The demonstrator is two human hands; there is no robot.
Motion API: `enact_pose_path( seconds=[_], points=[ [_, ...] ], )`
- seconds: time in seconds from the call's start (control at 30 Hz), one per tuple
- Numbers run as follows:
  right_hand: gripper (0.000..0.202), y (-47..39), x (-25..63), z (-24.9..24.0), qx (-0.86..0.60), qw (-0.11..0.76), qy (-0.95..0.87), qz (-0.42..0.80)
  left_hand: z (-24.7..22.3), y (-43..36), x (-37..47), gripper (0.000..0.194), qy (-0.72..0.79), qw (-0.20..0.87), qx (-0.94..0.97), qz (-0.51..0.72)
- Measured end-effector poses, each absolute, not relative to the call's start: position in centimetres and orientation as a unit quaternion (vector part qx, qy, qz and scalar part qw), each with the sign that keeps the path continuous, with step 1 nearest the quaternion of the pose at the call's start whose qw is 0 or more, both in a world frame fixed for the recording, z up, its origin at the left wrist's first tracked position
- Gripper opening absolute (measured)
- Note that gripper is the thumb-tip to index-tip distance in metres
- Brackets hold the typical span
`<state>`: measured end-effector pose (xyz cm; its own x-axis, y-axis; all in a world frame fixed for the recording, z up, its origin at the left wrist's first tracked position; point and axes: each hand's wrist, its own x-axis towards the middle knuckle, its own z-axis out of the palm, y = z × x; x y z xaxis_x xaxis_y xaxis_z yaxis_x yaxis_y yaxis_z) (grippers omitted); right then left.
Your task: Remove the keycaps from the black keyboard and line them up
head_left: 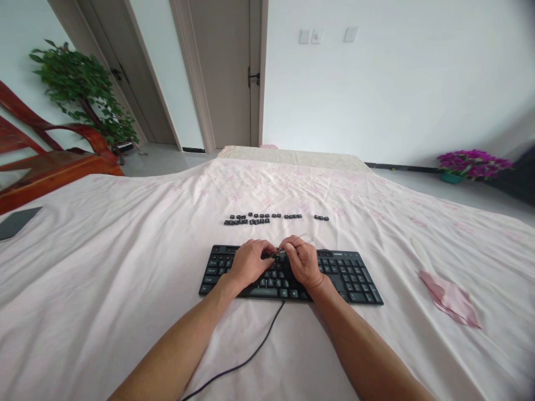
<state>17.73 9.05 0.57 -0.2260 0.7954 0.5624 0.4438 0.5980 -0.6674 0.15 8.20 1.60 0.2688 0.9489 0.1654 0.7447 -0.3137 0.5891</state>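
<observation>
A black keyboard (351,278) lies on the pink cloth, its number pad to the right and its cable running toward me. My right hand (301,260) is closed round a thin wire keycap puller (307,236), whose wire loops stick out past the knuckles. Close beside it, my left hand (254,260) has thumb and fingers pinched together over the upper middle keys. Something small and dark shows at its fingertips, too small to name. Both hands hide part of the keys. Behind the keyboard, loose black keycaps (254,221) lie in two rough rows.
A pink cloth (451,301) with a pale strip lies at right on the bedspread-like cover (125,278). A dark flat object (19,223) sits at the left edge. Beyond stand a wooden chair (62,172), a green plant (75,78) and purple flowers (474,163).
</observation>
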Motion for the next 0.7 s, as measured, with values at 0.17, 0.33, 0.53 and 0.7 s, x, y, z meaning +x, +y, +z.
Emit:
enact_pose_path(
  seconds=[0.17,0.33,0.53,0.7],
  points=[
    [0.026,9.0,17.6,0.5,-0.370,0.476,-0.775,0.190,2.1,8.7,0.3,0.018,0.567,0.216,0.764,0.222],
    [0.027,9.0,17.7,0.7,-0.408,0.519,-0.726,0.193,2.3,9.3,0.2,0.015,0.568,0.218,0.767,0.205],
    [0.030,9.6,18.0,0.7,-0.480,0.598,-0.613,0.186,2.0,9.7,-0.4,0.017,0.544,0.241,0.770,0.229],
    [0.030,9.9,18.1,0.6,-0.490,0.609,-0.589,0.208,2.1,9.6,-0.5,0.014,0.526,0.184,0.798,0.229]
  ],
)
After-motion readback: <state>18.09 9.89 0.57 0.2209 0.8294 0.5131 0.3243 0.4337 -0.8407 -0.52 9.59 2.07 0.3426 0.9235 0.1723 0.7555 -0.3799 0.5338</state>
